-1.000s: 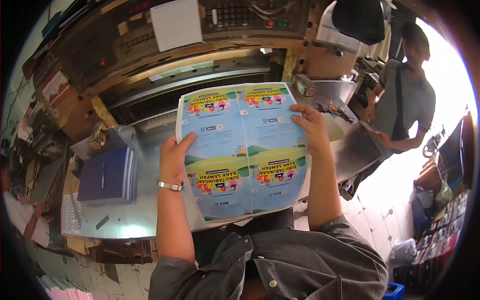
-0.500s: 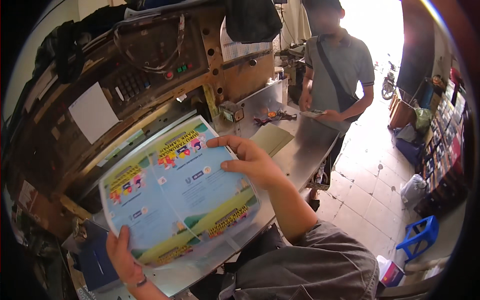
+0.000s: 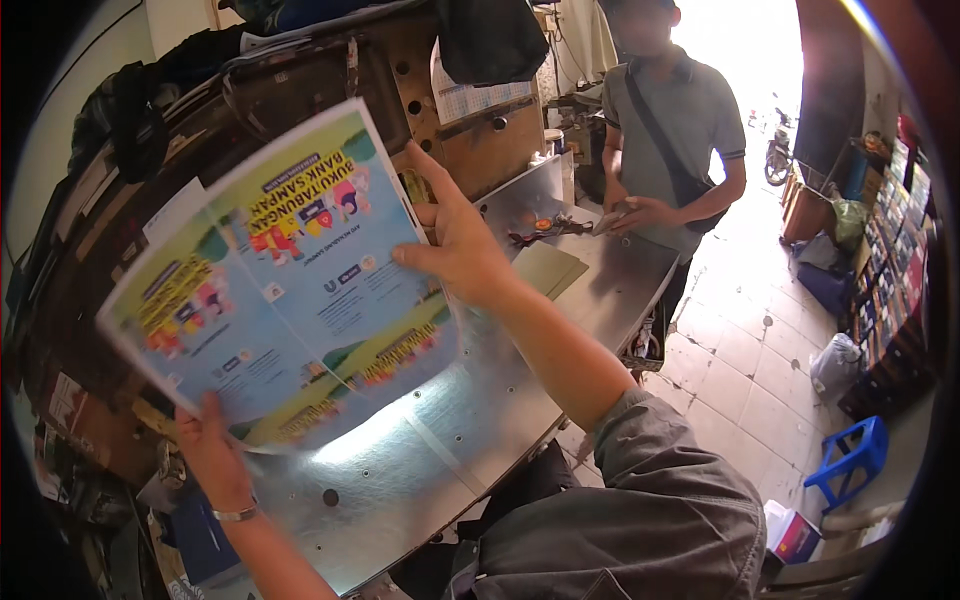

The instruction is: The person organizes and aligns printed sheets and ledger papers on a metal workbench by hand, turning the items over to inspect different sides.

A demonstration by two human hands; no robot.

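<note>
A stack of large printed sheets (image 3: 330, 270), blue, green and yellow with small cartoon figures, is held up tilted above the metal table (image 3: 400, 485). My right hand (image 3: 455, 235) grips its right edge, thumb on the front and fingers at the edge and behind. At the lower left corner my left hand (image 3: 212, 450) pinches the sheets, its thumb on the printed side. The fingers behind the stack are hidden. A metal band circles my left wrist.
Behind the table rises a worn machine panel (image 3: 400, 110). Olive card sheets (image 3: 550, 272) and a small tangle of straps (image 3: 545, 228) lie on the right. A person (image 3: 670, 130) stands across, holding something small. A blue stool (image 3: 848, 460) is on the tiled floor.
Both hands have raised the printed sheets up and to the left, tilting them more upright. More of the metal tabletop shows beneath. The other person's hands have shifted around the small item.
</note>
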